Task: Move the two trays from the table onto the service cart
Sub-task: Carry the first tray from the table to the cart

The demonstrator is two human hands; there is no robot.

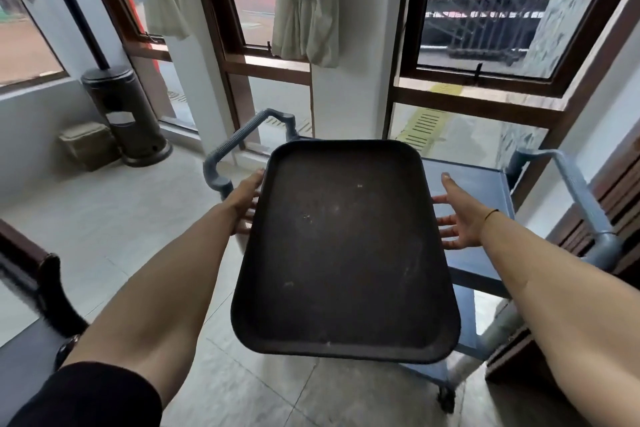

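A dark brown rectangular tray [343, 246] hangs over the top shelf of the blue-grey service cart [485, 191], its near end jutting past the cart's front edge. I cannot tell whether it rests on the shelf. My left hand [246, 199] grips the tray's left rim, thumb along the top and fingers curled beneath. My right hand [460, 215] is at the right rim with its fingers spread, the fingertips just at the edge and not wrapped around it. Only one tray is in view.
The cart has ribbed handles at its left [239, 142] and right [571, 184] ends and stands against low windows. A black cylindrical heater base [124, 107] and a small box [88, 144] stand at the back left. A dark wooden chair [34, 270] is near left, slatted wooden furniture [616, 191] at right.
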